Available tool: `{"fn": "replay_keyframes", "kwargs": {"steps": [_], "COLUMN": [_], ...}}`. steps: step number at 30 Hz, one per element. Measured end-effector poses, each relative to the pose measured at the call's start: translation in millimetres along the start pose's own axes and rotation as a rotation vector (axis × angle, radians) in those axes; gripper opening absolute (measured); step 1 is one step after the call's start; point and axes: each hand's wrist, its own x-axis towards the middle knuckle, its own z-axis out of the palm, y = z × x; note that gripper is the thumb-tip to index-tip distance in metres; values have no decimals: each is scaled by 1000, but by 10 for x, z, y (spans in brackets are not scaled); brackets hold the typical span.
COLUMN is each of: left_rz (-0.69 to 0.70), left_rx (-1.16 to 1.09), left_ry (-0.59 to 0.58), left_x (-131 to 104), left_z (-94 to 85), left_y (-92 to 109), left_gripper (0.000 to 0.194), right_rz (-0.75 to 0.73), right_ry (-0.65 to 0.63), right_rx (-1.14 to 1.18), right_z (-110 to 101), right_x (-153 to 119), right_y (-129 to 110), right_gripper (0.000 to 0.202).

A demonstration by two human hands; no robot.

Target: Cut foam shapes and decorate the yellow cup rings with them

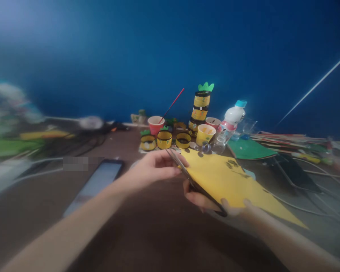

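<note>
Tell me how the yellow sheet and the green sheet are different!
The yellow sheet is by the left hand and right hand, but the green sheet lies farther back on the table. Dark spots show on the yellow sheet; none show on the green sheet. The yellow sheet has a pointed corner, while the green sheet shows a curvy edge. Both look thin.

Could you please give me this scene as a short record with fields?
Left hand: fingers at the edge of a yellow sheet; grip unclear
Right hand: closed around a dark tool, possibly scissors
Behind the hands: three yellow-black rings, a yellow cup, a red cup with a red stick
Tower: yellow-black, topped with green
Left side: a phone
Right side: a green sheet
</note>
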Motion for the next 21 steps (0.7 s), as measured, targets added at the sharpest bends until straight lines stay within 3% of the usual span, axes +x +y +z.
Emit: {"fn": "replay_keyframes", "kwargs": {"steps": [6,9,13,21], "left_rz": [91,123,83,39], "left_rx": [-255,-362,-346,-262], "left_ry": [15,78,169,323], "left_x": [64,68,28,-25], "left_z": [15,54,150,276], "left_y": [-90,-130,-111,-43], "left_gripper": [37,31,16,14], "right_rz": [45,25,-26,-105], "right_ry": [43,66,153,342], "right_rx": [251,249,351,239], "right_z": [78,96,160,240], "right_x": [33,39,52,91], "right_y": [38,33,55,63], "right_gripper": [17,15,12,6]}}
